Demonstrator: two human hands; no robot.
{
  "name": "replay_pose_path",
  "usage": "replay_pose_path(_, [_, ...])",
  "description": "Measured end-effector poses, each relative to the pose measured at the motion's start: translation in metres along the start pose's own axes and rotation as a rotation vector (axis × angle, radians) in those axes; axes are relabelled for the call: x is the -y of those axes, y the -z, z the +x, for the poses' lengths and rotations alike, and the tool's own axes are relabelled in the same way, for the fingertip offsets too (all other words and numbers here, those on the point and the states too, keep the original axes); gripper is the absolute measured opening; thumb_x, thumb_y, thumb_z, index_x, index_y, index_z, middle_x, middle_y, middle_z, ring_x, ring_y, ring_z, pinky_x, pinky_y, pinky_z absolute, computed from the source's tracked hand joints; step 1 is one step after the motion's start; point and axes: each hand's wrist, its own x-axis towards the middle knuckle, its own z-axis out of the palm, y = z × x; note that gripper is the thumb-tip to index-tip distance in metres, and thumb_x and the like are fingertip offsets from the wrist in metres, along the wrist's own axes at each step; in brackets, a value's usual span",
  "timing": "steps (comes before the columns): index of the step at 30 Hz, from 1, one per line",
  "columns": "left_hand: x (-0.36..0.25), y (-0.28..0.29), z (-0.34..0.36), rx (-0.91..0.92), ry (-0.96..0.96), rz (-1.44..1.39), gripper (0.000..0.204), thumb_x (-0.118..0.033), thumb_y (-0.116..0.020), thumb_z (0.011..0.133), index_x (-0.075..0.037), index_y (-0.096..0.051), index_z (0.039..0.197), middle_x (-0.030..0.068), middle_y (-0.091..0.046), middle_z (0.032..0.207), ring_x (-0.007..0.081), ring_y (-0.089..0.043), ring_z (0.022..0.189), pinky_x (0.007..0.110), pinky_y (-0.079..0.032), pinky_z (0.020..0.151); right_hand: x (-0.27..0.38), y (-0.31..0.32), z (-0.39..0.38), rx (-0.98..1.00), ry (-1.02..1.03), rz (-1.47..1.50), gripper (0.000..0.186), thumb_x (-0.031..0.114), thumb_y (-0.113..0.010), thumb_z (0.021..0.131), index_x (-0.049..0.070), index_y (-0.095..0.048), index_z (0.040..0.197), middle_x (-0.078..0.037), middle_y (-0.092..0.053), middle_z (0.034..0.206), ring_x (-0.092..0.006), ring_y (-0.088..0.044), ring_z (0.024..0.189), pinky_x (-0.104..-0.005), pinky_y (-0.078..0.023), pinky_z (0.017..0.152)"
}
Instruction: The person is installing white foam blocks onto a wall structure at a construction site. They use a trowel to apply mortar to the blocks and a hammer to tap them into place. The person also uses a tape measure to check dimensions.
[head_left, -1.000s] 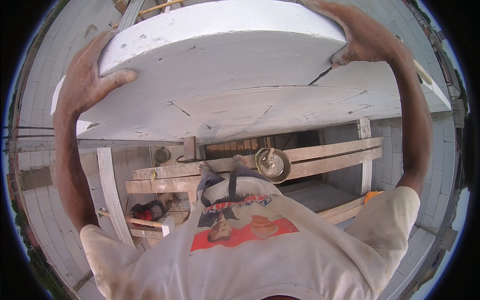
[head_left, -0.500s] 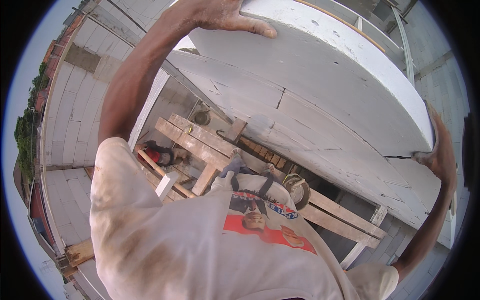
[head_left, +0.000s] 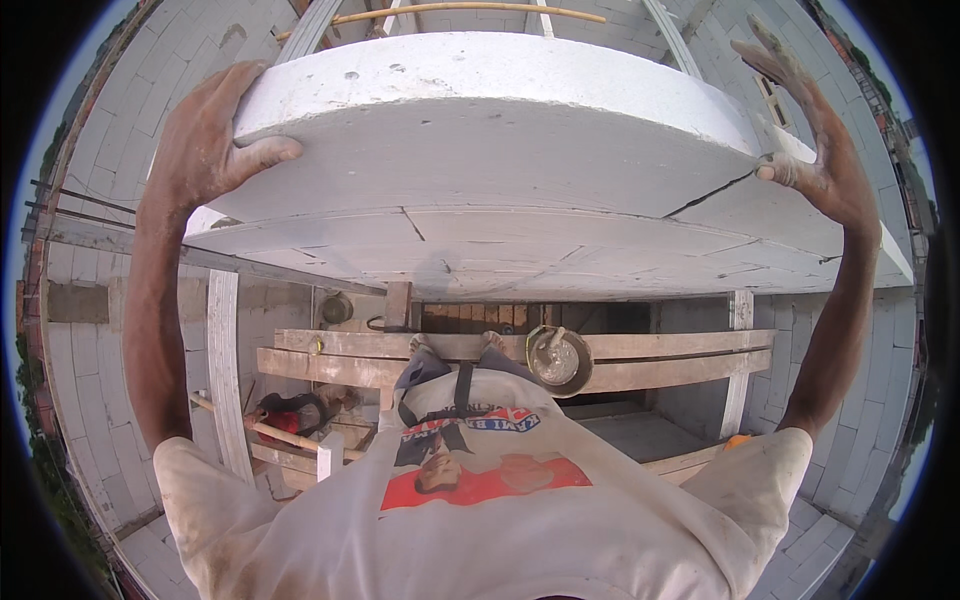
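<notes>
Head view: looks down over the person's chest, both arms are raised in front of the camera
Block: a large white block (head_left: 480, 130), thick and chalky, is held up between the two hands; a dark crack runs in from its right edge; its underside shows thin lines
Left hand: the left hand (head_left: 205, 135) is spread over the left corner of the block; the thumb presses on the front face, the fingers go over the top edge
Right hand: the right hand (head_left: 815, 150) is open with fingers fanned; only the thumb and the heel of the palm touch the right edge of the block, near the crack; the fingers point up, free of it
Change: half a second ago the block lies slanted across the picture, with the left arm high and the right hand low at the far end; now it sits level and square to the camera, as it does one second ago; so I judge the block is swung back and steadied, not set down
Below: wooden planks (head_left: 500, 355) of a scaffold cross under the block; the person's feet stand on them; a round metal bowl (head_left: 558, 358) rests on the planks, near the right foot
Around: grey block walls (head_left: 90, 400) on both sides; a red tool (head_left: 285, 418) lies low at the left, under the planks
</notes>
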Motion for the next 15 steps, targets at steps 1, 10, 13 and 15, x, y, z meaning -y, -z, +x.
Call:
replay_pose_path(1, [0.0, 0.002, -0.001, -0.007, -0.033, 0.008, 0.113, -0.091, -0.06, 0.065, 0.002, -0.059, 0.128, 0.0259, -0.066, 0.109, 0.0406, -0.066, 0.105, 0.053, -0.053, 0.091, -0.008, 0.011, -0.007, -0.13, -0.076, 0.046, 0.089, 0.055, -0.077, 0.075, 0.01, -0.049, 0.147, -0.013, -0.052, 0.148, -0.0349, -0.044, 0.14, -0.0514, -0.035, 0.116])
replay_pose_path(10, [0.001, 0.005, 0.0, 0.072, -0.046, -0.012, 0.115, -0.092, -0.05, 0.072, 0.002, -0.05, 0.137, 0.0289, -0.058, 0.125, 0.0425, -0.056, 0.118, 0.058, -0.042, 0.101, -0.172, 0.043, -0.149, -0.038, -0.547, 0.056, 0.062, 0.018, -0.055, 0.081, 0.008, -0.055, 0.143, -0.015, -0.053, 0.147, -0.0316, -0.047, 0.137, -0.0396, -0.031, 0.118])
replay_pose_path(13, [-0.017, 0.01, 0.006, 0.106, -0.051, -0.009, 0.116, -0.093, -0.049, 0.071, 0.002, -0.048, 0.139, 0.0288, -0.057, 0.127, 0.0429, -0.055, 0.12, 0.058, -0.041, 0.103, -0.181, 0.032, -0.163, 0.007, -0.636, -0.192, 0.075, -0.005, -0.05, 0.07, 0.007, -0.05, 0.144, -0.016, -0.051, 0.148, -0.032, -0.045, 0.14, -0.0409, -0.031, 0.12])
replay_pose_path(15, [-0.032, 0.012, 0.012, 0.133, -0.035, -0.011, 0.117, -0.093, -0.048, 0.071, 0.001, -0.047, 0.14, 0.0282, -0.057, 0.128, 0.0428, -0.055, 0.122, 0.059, -0.04, 0.105, -0.173, 0.029, -0.16, 0.057, -0.603, -0.248, 0.074, -0.009, -0.054, 0.072, 0.007, -0.05, 0.144, -0.016, -0.052, 0.145, -0.0319, -0.046, 0.139, -0.0412, -0.033, 0.119])
